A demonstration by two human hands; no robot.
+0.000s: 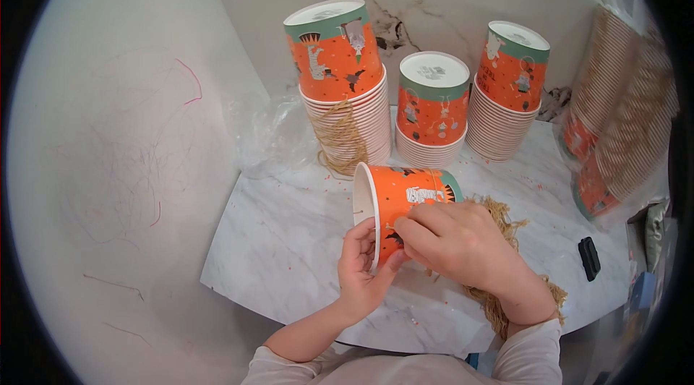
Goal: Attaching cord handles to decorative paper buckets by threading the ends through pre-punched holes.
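Note:
An orange paper cup (390, 200) with a green band and printed figures lies tilted on its side above the table, its white-rimmed mouth facing left. My left hand (361, 276) grips the rim, fingers curled at the mouth and thumb against the outside wall. Against the cup's printed side, my right hand (463, 244) is closed in a pinch; what sits between its fingertips is too small to make out. A thin strand crosses the cup near its green end, and a small end pokes through inside the mouth. Beneath my right forearm lies a bundle of tan twine (495, 309).
Behind stand three stacks of upside-down paper cups: a left stack (336, 52), a middle stack (434, 107) and a right stack (510, 74). Twine loops (340, 139) hang on the left one. Bagged cups (614, 110), crumpled plastic (278, 132) and a black object (589, 258) surround the marble-patterned table (282, 233).

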